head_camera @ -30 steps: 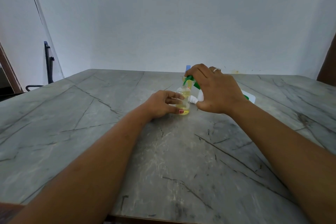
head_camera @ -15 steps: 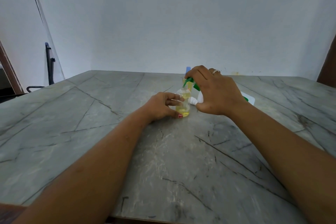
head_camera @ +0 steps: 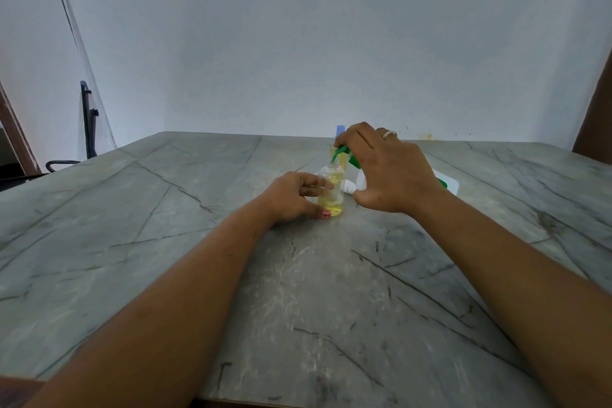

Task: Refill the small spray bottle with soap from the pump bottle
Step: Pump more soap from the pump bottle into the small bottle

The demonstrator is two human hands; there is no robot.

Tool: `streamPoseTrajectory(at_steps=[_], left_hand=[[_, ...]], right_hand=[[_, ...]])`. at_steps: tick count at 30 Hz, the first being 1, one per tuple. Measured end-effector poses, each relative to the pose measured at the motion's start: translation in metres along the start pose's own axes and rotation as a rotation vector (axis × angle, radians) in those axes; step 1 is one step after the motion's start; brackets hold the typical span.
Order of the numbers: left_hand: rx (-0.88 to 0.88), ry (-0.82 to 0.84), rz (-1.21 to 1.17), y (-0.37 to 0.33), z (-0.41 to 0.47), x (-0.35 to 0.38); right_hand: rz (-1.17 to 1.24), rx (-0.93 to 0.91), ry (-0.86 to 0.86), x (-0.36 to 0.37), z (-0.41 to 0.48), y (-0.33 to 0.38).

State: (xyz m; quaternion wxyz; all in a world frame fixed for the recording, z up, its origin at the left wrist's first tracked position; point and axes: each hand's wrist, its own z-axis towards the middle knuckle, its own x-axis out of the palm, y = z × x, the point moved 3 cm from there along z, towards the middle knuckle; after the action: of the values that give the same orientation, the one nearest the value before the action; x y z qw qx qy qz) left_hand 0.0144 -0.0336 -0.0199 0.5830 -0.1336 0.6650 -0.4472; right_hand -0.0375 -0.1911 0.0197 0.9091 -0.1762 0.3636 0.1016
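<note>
A small clear spray bottle (head_camera: 332,194) stands upright on the grey marble table, its neck uncapped and yellow liquid in its lower part. My left hand (head_camera: 291,197) wraps around its left side. My right hand (head_camera: 385,172) covers the pump bottle, whose green pump head (head_camera: 342,153) shows under my fingers with its nozzle right over the small bottle's mouth. The pump bottle's body is mostly hidden behind my hand. A small white cap (head_camera: 349,188) lies on the table between the two bottles.
Behind the green pump stands another bottle with a blue top (head_camera: 340,130). A white flat object (head_camera: 450,183) lies to the right behind my right wrist. A black chair (head_camera: 88,122) stands past the table's left edge, against the wall.
Both hands stay in the same grip. The view has shifted slightly, and the liquid level in the small bottle looks about the same.
</note>
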Motion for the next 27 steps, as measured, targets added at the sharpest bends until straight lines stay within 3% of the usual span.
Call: streamPoseTrajectory(at_steps=[27], left_hand=[[-0.016, 0.0, 0.019, -0.0018, -0.0005, -0.0004]], right_hand=[[0.01, -0.014, 0.004, 0.0015, 0.0001, -0.0009]])
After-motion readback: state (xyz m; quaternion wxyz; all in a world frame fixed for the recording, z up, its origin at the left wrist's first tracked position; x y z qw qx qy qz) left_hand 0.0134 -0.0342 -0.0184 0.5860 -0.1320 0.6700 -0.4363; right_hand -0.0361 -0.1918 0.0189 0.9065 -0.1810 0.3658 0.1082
